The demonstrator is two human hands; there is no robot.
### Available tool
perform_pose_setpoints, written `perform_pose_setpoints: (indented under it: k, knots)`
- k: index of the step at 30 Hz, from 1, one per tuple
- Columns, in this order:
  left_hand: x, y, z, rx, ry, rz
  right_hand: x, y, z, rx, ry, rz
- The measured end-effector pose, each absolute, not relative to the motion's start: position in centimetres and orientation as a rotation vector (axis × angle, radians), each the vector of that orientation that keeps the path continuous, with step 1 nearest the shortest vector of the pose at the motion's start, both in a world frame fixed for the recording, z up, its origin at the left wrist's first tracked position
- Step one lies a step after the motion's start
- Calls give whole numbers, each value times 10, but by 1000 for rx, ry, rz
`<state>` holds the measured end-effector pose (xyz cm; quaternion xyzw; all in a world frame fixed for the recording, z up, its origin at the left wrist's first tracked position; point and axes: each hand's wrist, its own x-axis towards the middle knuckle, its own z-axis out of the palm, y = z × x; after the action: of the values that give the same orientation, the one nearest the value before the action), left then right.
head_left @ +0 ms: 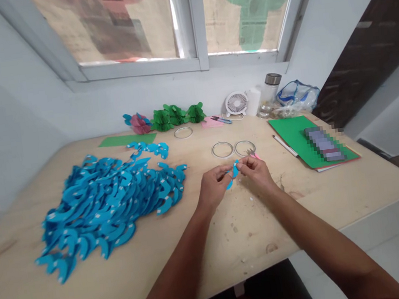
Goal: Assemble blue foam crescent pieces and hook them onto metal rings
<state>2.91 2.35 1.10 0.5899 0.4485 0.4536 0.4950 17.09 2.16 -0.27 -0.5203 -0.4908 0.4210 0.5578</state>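
Over the middle of the wooden table, my left hand (214,184) and my right hand (254,170) meet, each with its fingers pinched on a small blue paper piece (235,168). Part of this piece hangs below the left fingertips; the rest is hidden by the fingers. To the left lies a large heap of curved blue paper pieces (107,201) with small white squares on them. Just beyond my hands are two thin rings (221,142), side by side, and pink-handled scissors (254,155) near the right one.
At the back stand green paper figures (176,115), a pink paper figure (140,124), a small white fan (236,103) and a glass bottle (269,95). To the right, a blurred phone (325,143) lies on green sheets (288,130), beside a pen (285,146).
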Motion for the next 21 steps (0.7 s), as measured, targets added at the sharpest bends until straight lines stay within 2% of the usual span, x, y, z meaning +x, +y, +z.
perform_pose_setpoints:
  k: [21]
  knots:
    - [20,29,11,1460,1173,1015,172,20,0,-1254,-1163,959]
